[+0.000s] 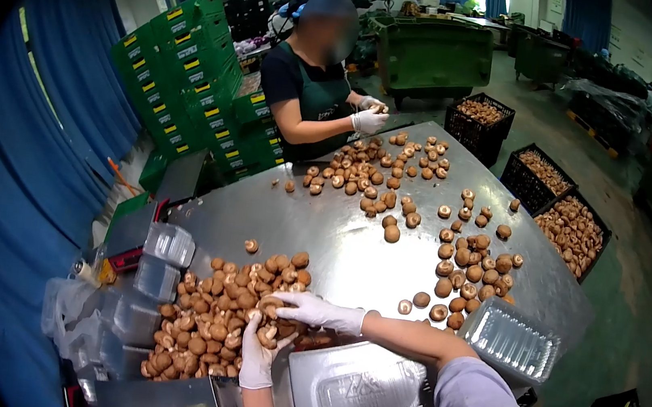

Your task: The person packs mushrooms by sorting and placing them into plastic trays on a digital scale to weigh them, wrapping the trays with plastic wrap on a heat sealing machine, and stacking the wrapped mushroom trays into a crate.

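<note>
My gloved left hand [258, 355] is at the near edge of a heap of brown mushrooms [217, 304], its fingers curled round a mushroom [267, 335] with a pale stem. Just above it, my gloved right hand [316, 313] reaches in from the right and grips another mushroom [270, 306] between thumb and fingers. Both hands are close together over the heap's right side. Below my right forearm lies a clear plastic tray [367, 400] on a flat metal surface.
Across the metal table [299, 225] a co-worker [317, 80] in white gloves handles a mushroom. Loose mushrooms [464, 269] lie at the right. Clear punnets [166, 245] line the left, stacked trays [513, 340] the right. Green crates [195, 74] and black crates [541, 177] stand around.
</note>
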`<state>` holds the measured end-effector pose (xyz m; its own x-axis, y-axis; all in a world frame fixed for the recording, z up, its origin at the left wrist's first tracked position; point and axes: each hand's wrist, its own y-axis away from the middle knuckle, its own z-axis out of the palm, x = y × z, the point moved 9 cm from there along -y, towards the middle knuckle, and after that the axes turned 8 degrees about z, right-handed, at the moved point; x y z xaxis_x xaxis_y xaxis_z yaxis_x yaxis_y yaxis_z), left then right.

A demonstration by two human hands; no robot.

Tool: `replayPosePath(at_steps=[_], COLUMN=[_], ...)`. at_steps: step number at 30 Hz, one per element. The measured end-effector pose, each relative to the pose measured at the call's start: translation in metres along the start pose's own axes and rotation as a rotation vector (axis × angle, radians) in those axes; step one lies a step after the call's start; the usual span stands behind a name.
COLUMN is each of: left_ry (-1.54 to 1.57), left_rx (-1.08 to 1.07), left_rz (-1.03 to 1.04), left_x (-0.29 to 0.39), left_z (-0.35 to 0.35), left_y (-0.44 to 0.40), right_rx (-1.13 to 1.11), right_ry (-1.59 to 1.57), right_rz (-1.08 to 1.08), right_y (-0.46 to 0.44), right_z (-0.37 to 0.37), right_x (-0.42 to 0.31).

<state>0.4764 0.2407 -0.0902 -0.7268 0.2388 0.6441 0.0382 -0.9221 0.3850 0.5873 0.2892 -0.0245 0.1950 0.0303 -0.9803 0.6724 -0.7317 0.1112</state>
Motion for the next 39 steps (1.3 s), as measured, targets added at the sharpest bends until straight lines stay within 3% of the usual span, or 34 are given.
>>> replayPosePath(at_steps=[6, 10, 12, 14, 15, 16, 18, 22, 24, 27, 32, 36, 39], left_ry=[-0.07, -0.186, -0.26, -0.305, -0.503, -0.722, -1.417, -1.709, -1.684, -1.588, -1.6, -1.259, -0.936], left_rx=[-0.116, -0.192, -0.204, -0.27, -0.24, -0.265, -0.297, -0.331, -0.356, -0.441, -0.508, -0.451, -0.286], left_rz=[0.051, 0.147, 0.199, 0.146, 0.148, 0.271, 0.998, 1.146, 1.139, 0.896, 0.826, 0.817, 0.69], left_x=[0.005, -0.003, -0.015, -0.041, -0.054, -0.063, -0.062, -0.069, -0.071, -0.072, -0.069, -0.058, -0.048], left_z=[0.052, 0.094, 0.102, 0.101, 0.091, 0.087, 0.092, 0.095, 0.087, 0.076, 0.074, 0.067, 0.048], left_y=[0.066, 0.133, 0.155, 0.168, 0.17, 0.171, 0.191, 0.215, 0.209, 0.198, 0.203, 0.203, 0.189], right_rx=[0.018, 0.053, 0.247, 0.261, 0.321, 0.409, 0.527, 0.676, 0.686, 0.743, 0.695, 0.671, 0.67], right_ry=[-0.149, -0.431, -0.063, -0.074, 0.04, 0.249, 0.487, 0.634, 0.631, 0.441, 0.472, 0.638, 0.473], right_rz=[-0.156, -0.088, -0.168, -0.031, -0.031, -0.076, -0.055, -0.095, -0.03, -0.01, 0.019, 0.001, -0.008], right_y=[0.06, 0.152, 0.186, 0.217, 0.229, 0.241, 0.259, 0.284, 0.29, 0.304, 0.32, 0.319, 0.311], right_z=[0.002, 0.011, 0.005, 0.012, 0.013, 0.015, 0.025, 0.03, 0.025, 0.007, 0.0, 0.005, -0.005], right_x=[-0.039, -0.081, -0.067, -0.051, -0.035, -0.028, -0.01, -0.006, -0.003, 0.003, 0.011, 0.006, 0.002])
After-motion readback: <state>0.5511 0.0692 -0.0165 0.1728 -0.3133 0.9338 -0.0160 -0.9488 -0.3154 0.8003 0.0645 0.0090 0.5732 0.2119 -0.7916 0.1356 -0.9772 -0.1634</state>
